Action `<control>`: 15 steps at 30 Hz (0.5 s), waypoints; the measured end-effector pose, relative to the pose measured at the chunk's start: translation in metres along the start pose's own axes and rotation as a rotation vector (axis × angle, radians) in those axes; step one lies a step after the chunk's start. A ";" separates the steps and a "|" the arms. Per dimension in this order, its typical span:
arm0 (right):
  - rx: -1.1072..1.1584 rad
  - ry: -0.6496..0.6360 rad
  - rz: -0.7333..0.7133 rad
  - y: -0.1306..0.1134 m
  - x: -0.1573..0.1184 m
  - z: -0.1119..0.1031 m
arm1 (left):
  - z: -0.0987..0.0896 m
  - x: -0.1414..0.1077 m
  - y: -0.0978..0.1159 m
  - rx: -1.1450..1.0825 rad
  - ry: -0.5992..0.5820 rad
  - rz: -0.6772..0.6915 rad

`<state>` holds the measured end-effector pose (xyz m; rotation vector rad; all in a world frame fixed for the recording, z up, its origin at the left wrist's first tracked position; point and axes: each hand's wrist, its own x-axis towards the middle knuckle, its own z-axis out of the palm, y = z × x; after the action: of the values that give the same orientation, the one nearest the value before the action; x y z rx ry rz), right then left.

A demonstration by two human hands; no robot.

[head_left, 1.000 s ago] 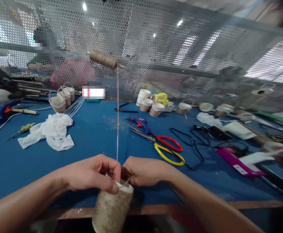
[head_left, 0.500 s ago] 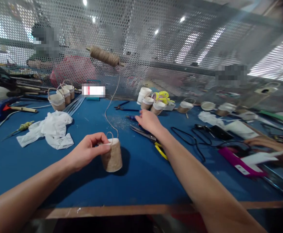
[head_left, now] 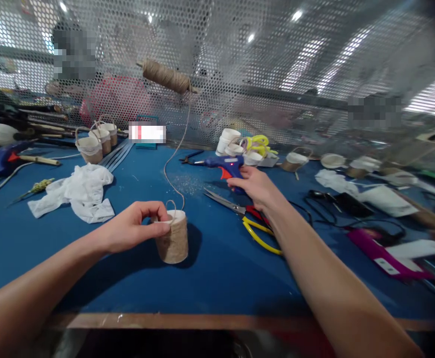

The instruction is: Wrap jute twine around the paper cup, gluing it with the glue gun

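Rough fibrous cup (head_left: 176, 243), smooth plastic glue gun (head_left: 221, 162), metal scissor blades (head_left: 227, 203), matt tabletop (head_left: 135, 293), perforated metal screen (head_left: 232, 62)

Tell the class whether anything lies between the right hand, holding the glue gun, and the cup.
Yes: the scissors lie on the table between the right hand and the cup. From the tip of the glue gun, the way to the cup looks open, with loose string close by.

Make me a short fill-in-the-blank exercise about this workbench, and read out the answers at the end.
1. The right hand holds a glue gun with a ____ body.
2. The fingers at the rim of the wrapped cup belong to the ____ hand.
3. Inside, that cup is ____.
4. The scissors have one red handle and one ____ handle.

Missing words: blue; left; white; yellow.
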<state>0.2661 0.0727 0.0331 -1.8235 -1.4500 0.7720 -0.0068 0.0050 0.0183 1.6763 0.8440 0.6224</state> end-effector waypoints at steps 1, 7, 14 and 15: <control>0.073 -0.003 -0.038 -0.003 -0.011 -0.003 | -0.001 0.000 0.001 -0.021 -0.011 -0.020; 0.285 -0.236 -0.163 -0.011 -0.076 -0.004 | -0.002 0.002 0.000 -0.107 0.029 -0.089; 0.009 -0.134 -0.339 -0.008 -0.112 0.011 | 0.007 0.008 -0.010 -0.202 0.278 -0.034; -0.028 -0.124 -0.364 -0.006 -0.113 0.013 | 0.008 0.009 -0.011 -0.196 0.288 -0.025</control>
<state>0.2291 -0.0349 0.0351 -1.4898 -1.8147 0.6894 0.0019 0.0089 0.0052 1.4169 0.9725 0.9146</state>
